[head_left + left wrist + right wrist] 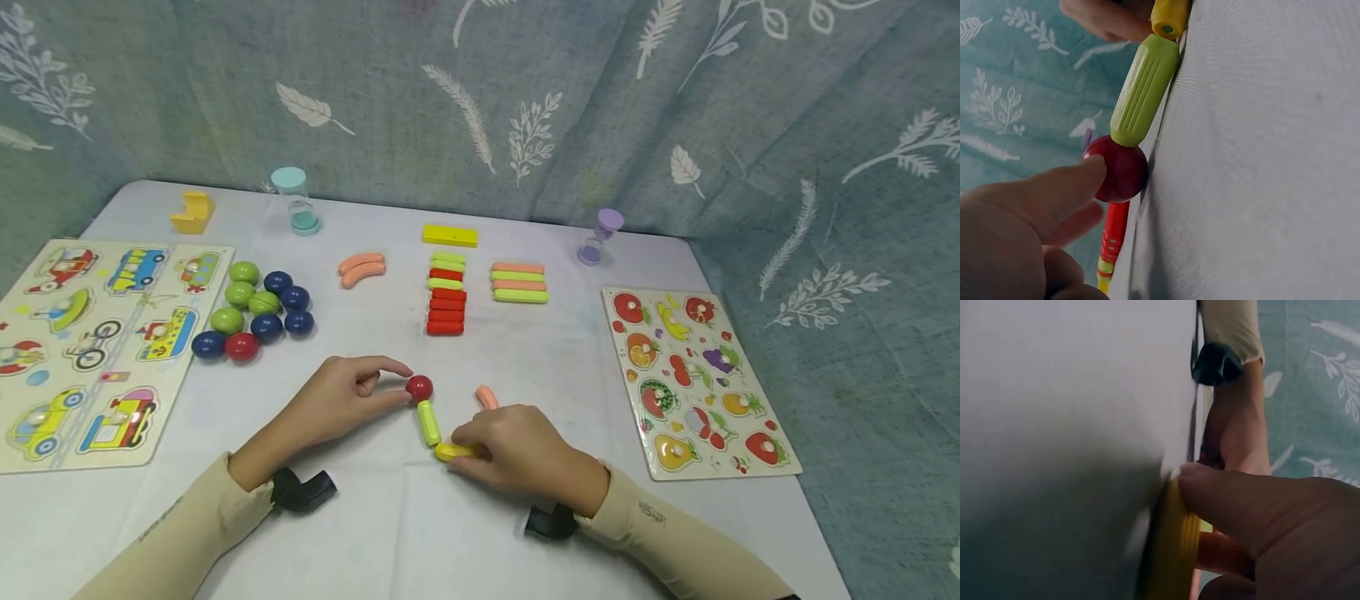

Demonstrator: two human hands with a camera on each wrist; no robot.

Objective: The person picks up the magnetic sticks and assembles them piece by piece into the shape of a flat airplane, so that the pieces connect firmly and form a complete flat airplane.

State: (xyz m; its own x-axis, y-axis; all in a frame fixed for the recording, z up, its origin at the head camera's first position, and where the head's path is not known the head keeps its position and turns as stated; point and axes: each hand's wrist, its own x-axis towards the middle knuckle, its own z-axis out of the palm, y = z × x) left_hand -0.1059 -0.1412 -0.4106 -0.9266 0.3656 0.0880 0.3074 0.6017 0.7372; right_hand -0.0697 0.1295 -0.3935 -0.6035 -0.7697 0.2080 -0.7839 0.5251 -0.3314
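Note:
My left hand (337,400) pinches a shiny red ball (420,388) between thumb and index finger on the white table. Against the ball lies one end of a light green ridged stick (428,424), also seen in the left wrist view with the red ball (1125,170) touching it. A yellow ridged stick (453,452) meets the green stick's other end at an angle. My right hand (521,446) holds that yellow stick between thumb and fingers, covering part of it. Just beyond the right hand's knuckles lies a pink curved piece (487,397), partly hidden.
Farther back lie a row of red and green sticks (447,305), a pink-and-green row (520,283), a yellow block (450,236) and pink curved pieces (362,269). Colored balls (266,327) and a vehicle board (112,333) lie left; a fruit board (701,383) right. Hourglasses (298,204) stand behind.

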